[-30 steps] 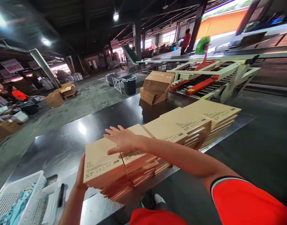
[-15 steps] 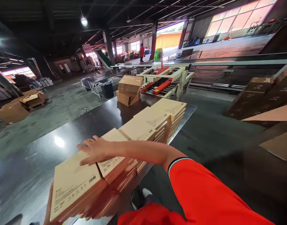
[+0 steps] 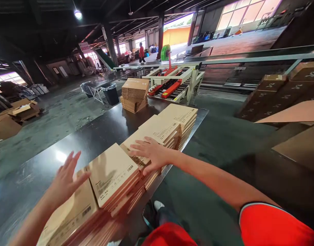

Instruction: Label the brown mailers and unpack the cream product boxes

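Note:
Stacks of flat printed cardboard boxes (image 3: 112,172) run in a row along the near edge of the dark metal table (image 3: 95,143). My left hand (image 3: 66,179), fingers spread, is over the nearest stack (image 3: 77,205) at the lower left and holds nothing. Fingers apart, my right hand (image 3: 151,153) hovers at or just above a lower stack in the middle of the row; whether it touches the cardboard I cannot tell. Farther along the row are more box stacks (image 3: 159,128), with barcodes and small print on their top faces.
A pile of brown folded cartons (image 3: 133,97) stands at the table's far end. Behind it is a red and white roller machine (image 3: 174,83) beside a long conveyor. Dark bins (image 3: 110,94) stand beyond the table. Stacked brown cartons (image 3: 272,90) are on the right. A person in red (image 3: 141,53) is far off.
My right hand has moved right, from the near stacks to the middle of the row. My left hand has risen from the near stack's side to above it. The view has shifted slightly.

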Action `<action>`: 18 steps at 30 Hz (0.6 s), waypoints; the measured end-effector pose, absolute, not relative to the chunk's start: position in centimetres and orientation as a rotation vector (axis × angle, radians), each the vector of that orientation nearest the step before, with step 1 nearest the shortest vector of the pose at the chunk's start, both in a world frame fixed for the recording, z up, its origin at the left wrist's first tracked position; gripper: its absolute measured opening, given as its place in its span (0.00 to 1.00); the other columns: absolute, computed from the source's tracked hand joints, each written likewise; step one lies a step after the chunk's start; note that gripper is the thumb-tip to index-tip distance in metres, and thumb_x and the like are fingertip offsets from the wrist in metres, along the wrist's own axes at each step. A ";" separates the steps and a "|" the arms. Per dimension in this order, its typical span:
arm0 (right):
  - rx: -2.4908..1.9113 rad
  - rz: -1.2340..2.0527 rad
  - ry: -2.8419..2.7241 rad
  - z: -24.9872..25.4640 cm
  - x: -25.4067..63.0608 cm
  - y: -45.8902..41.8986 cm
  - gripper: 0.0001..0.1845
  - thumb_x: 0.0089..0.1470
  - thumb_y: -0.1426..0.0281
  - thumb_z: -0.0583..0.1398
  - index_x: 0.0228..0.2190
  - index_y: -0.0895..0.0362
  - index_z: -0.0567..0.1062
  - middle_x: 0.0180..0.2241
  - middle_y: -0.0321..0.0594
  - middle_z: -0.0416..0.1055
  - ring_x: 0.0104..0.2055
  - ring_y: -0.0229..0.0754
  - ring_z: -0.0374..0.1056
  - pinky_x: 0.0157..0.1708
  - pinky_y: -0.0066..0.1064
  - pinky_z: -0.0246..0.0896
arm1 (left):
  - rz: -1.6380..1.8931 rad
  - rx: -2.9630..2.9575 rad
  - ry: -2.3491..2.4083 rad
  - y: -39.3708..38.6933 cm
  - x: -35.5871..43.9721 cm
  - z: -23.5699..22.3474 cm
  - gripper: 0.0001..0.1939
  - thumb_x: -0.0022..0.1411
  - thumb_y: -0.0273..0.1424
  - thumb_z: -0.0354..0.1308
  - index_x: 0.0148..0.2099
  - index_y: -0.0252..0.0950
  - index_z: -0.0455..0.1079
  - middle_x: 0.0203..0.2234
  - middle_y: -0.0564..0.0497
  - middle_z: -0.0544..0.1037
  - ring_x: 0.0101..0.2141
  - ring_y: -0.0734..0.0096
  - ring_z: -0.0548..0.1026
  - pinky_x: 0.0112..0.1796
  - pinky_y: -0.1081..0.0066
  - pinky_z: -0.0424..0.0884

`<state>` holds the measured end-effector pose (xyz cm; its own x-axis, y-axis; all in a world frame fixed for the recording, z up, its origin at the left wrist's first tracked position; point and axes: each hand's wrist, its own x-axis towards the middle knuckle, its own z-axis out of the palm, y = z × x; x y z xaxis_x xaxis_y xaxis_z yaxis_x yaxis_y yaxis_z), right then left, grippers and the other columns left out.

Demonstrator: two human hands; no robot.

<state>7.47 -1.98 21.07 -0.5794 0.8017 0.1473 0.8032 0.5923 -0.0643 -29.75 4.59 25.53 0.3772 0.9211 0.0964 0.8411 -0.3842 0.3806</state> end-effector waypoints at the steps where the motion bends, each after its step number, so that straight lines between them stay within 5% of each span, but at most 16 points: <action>1: -1.345 -0.083 -2.668 20.5 7.2 -2.0 0.44 0.54 0.43 0.59 0.65 0.52 0.61 0.68 0.50 0.53 0.70 0.64 0.45 0.64 0.61 0.36 | 0.282 2.453 1.514 5.1 -27.3 25.8 0.50 0.57 0.58 0.49 0.71 0.30 0.47 0.71 0.35 0.47 0.69 0.42 0.46 0.64 0.42 0.49; 4: -1.341 -0.243 -2.670 19.7 6.7 -2.4 0.38 0.55 0.45 0.58 0.60 0.53 0.68 0.67 0.49 0.56 0.68 0.65 0.49 0.62 0.62 0.41 | 0.014 2.583 1.423 5.9 -21.9 25.1 0.55 0.56 0.58 0.50 0.71 0.24 0.43 0.68 0.29 0.55 0.67 0.42 0.55 0.63 0.47 0.54; 8: -1.270 -0.369 -2.672 19.3 6.7 -2.8 0.41 0.51 0.47 0.62 0.60 0.56 0.68 0.67 0.51 0.56 0.67 0.68 0.51 0.60 0.62 0.46 | -0.120 2.709 1.427 4.9 -20.0 23.4 0.56 0.56 0.62 0.48 0.72 0.26 0.43 0.60 0.28 0.66 0.58 0.35 0.66 0.55 0.43 0.62; 13: -1.244 -0.382 -2.644 18.7 6.8 -2.5 0.43 0.51 0.46 0.62 0.61 0.57 0.66 0.66 0.52 0.58 0.66 0.67 0.51 0.61 0.61 0.45 | -0.134 2.722 1.456 3.7 -20.1 22.8 0.55 0.57 0.61 0.46 0.73 0.27 0.40 0.61 0.29 0.63 0.58 0.35 0.64 0.53 0.41 0.63; 18: -1.066 -0.357 -2.489 20.0 7.2 -3.0 0.41 0.62 0.43 0.48 0.64 0.57 0.62 0.66 0.56 0.57 0.68 0.60 0.50 0.64 0.61 0.39 | 0.146 2.573 1.336 5.3 -21.3 23.8 0.55 0.58 0.63 0.43 0.73 0.27 0.40 0.66 0.30 0.58 0.64 0.39 0.57 0.61 0.42 0.54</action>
<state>7.18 -2.95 20.02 -0.6249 0.6298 0.4613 0.7341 0.6751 0.0727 -21.28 5.25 23.79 0.5771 0.8164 -0.0208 0.7925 -0.5538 0.2554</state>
